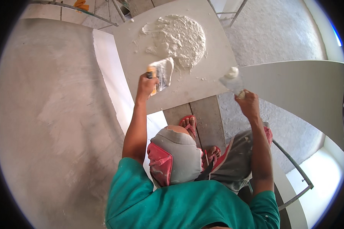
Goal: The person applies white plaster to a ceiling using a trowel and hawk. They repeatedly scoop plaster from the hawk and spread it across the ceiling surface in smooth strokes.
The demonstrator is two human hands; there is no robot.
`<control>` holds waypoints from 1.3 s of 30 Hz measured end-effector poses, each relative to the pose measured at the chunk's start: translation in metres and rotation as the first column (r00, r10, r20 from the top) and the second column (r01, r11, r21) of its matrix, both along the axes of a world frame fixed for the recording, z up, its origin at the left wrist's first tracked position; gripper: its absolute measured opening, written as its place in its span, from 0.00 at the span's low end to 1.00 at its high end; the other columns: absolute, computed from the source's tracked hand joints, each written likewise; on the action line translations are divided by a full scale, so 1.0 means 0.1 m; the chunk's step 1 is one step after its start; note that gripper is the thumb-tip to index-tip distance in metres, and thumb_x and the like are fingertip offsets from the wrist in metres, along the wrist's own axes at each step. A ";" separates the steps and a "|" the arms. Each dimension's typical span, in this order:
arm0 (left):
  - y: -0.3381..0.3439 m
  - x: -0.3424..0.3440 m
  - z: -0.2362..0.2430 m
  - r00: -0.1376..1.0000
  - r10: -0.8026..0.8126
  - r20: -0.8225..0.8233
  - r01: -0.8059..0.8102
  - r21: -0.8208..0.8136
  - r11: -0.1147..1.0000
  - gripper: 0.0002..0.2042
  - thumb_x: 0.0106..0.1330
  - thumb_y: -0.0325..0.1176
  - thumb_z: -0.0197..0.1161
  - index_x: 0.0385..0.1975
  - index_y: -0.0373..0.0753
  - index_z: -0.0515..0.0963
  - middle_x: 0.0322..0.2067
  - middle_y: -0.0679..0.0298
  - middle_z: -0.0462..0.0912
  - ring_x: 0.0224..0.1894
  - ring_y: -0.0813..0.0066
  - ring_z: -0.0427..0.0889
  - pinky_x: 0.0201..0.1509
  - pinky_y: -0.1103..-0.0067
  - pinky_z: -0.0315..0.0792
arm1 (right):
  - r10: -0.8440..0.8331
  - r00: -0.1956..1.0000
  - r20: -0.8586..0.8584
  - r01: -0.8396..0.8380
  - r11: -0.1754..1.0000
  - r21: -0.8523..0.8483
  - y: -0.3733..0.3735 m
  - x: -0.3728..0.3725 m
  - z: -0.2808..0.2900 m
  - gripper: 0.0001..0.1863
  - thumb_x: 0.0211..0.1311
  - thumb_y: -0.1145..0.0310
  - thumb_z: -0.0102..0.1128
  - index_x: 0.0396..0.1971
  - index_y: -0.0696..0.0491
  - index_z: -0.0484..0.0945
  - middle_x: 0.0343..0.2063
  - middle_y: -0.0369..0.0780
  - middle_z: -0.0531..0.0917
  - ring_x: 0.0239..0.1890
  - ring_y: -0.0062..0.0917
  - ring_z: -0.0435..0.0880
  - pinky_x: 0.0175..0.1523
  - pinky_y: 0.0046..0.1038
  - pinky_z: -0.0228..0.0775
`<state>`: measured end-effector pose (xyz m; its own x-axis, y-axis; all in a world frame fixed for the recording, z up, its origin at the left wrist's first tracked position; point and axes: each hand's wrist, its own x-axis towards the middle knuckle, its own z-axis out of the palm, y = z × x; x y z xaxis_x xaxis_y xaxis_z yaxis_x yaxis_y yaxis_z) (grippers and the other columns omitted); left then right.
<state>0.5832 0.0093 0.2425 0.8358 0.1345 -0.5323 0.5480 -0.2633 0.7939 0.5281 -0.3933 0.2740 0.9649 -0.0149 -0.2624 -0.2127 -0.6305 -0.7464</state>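
Note:
My left hand (144, 86) is closed round the yellow and black handle of a plastering trowel (165, 73), its blade smeared with white plaster. The trowel is over the near left part of a pale board (135, 72). On that board lies a broad, lumpy heap of wet white plaster (181, 38), just beyond the blade. My right hand (249, 104) grips a putty knife (232, 82) by its handle, near the board's right corner. A dollop of plaster sits at the far end of its blade. Both tools look slightly blurred.
A plastered grey wall (53, 114) rises close on my left. Wooden planks (206, 118) lie under my sandalled feet. Metal scaffold tubes (294, 164) stand at the right and behind the board. A grey curved panel (298, 84) extends to the right, above a rough floor (271, 34).

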 end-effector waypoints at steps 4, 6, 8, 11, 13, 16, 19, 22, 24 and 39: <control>-0.08 -0.12 0.22 0.802 0.580 0.141 -0.424 -0.549 0.720 0.21 0.43 0.15 0.55 0.42 0.30 0.71 0.35 0.59 0.77 0.39 0.64 0.78 0.47 0.72 0.73 | 0.131 0.986 -0.101 -0.118 0.985 0.123 0.55 0.11 -0.03 0.10 0.45 0.67 0.62 0.21 0.58 0.76 0.17 0.48 0.78 0.20 0.34 0.79 0.28 0.32 0.71; -0.21 -0.11 0.44 0.790 0.580 0.198 -0.332 -0.658 0.676 0.26 0.44 0.15 0.56 0.49 0.32 0.67 0.42 0.57 0.74 0.46 0.64 0.75 0.54 0.70 0.70 | 0.211 0.974 -0.086 -0.199 0.970 0.137 0.80 0.19 -0.02 0.11 0.45 0.65 0.62 0.21 0.58 0.76 0.17 0.48 0.77 0.21 0.39 0.78 0.29 0.33 0.71; -0.35 -0.16 0.57 0.765 0.608 0.212 -0.319 -0.694 0.645 0.27 0.45 0.15 0.56 0.50 0.33 0.66 0.43 0.57 0.73 0.47 0.65 0.74 0.54 0.69 0.70 | 0.181 0.979 -0.093 -0.166 0.975 0.148 0.98 0.27 0.08 0.11 0.45 0.64 0.61 0.21 0.58 0.76 0.18 0.49 0.78 0.22 0.42 0.78 0.30 0.34 0.71; -0.60 -0.25 0.72 0.785 0.584 0.207 -0.302 -0.695 0.652 0.25 0.47 0.15 0.56 0.49 0.33 0.66 0.41 0.59 0.74 0.45 0.67 0.75 0.53 0.71 0.71 | 0.145 0.974 -0.174 -0.123 0.984 0.127 1.13 0.39 0.34 0.11 0.44 0.64 0.61 0.21 0.57 0.77 0.19 0.49 0.78 0.24 0.44 0.78 0.31 0.36 0.71; -0.78 -0.30 0.84 0.810 0.534 0.244 -0.233 -0.701 0.674 0.22 0.49 0.16 0.57 0.48 0.31 0.66 0.39 0.62 0.75 0.40 0.69 0.77 0.49 0.75 0.73 | 0.140 0.975 -0.174 -0.121 0.986 0.117 1.11 0.43 0.36 0.10 0.44 0.64 0.61 0.22 0.57 0.77 0.19 0.49 0.78 0.25 0.44 0.79 0.32 0.36 0.71; -0.74 -0.25 0.95 0.873 -0.009 0.487 0.160 -0.269 0.950 0.23 0.49 0.16 0.58 0.49 0.33 0.72 0.46 0.55 0.77 0.50 0.68 0.76 0.53 0.76 0.71 | 0.159 0.975 -0.156 -0.153 0.987 0.050 1.04 0.51 0.49 0.10 0.44 0.65 0.61 0.22 0.56 0.78 0.19 0.48 0.79 0.26 0.43 0.79 0.32 0.36 0.71; -0.76 -0.09 0.95 0.574 -0.463 0.675 0.391 0.271 0.880 0.25 0.47 0.18 0.61 0.50 0.39 0.76 0.51 0.54 0.76 0.57 0.61 0.73 0.57 0.72 0.69 | 0.164 0.978 -0.129 -0.167 0.986 -0.017 0.95 0.55 0.61 0.10 0.44 0.65 0.62 0.24 0.55 0.78 0.18 0.47 0.79 0.25 0.42 0.79 0.32 0.37 0.71; -0.67 -0.02 0.93 0.450 -0.599 0.663 0.368 0.474 0.800 0.27 0.45 0.20 0.63 0.50 0.43 0.76 0.50 0.58 0.77 0.56 0.57 0.73 0.59 0.68 0.68 | 0.159 0.986 -0.052 -0.160 0.987 -0.011 0.90 0.53 0.63 0.10 0.44 0.65 0.63 0.25 0.55 0.78 0.17 0.46 0.79 0.24 0.42 0.79 0.32 0.36 0.72; -0.58 0.04 0.86 0.468 -0.623 0.626 0.363 0.506 0.782 0.27 0.45 0.19 0.62 0.50 0.43 0.76 0.50 0.58 0.77 0.56 0.58 0.73 0.59 0.68 0.68 | 0.150 0.989 0.000 -0.150 0.989 0.012 0.88 0.51 0.58 0.09 0.44 0.66 0.64 0.26 0.54 0.78 0.17 0.45 0.79 0.22 0.41 0.79 0.30 0.35 0.72; 1.02 1.11 -0.50 0.987 -0.132 -0.089 0.136 0.905 0.404 0.16 0.57 0.31 0.51 0.45 0.51 0.77 0.38 0.56 0.81 0.43 0.54 0.80 0.46 0.64 0.73 | -0.036 0.999 0.011 0.036 0.999 -0.007 0.31 0.12 0.35 0.10 0.41 0.73 0.67 0.27 0.59 0.79 0.16 0.45 0.80 0.19 0.29 0.81 0.27 0.26 0.70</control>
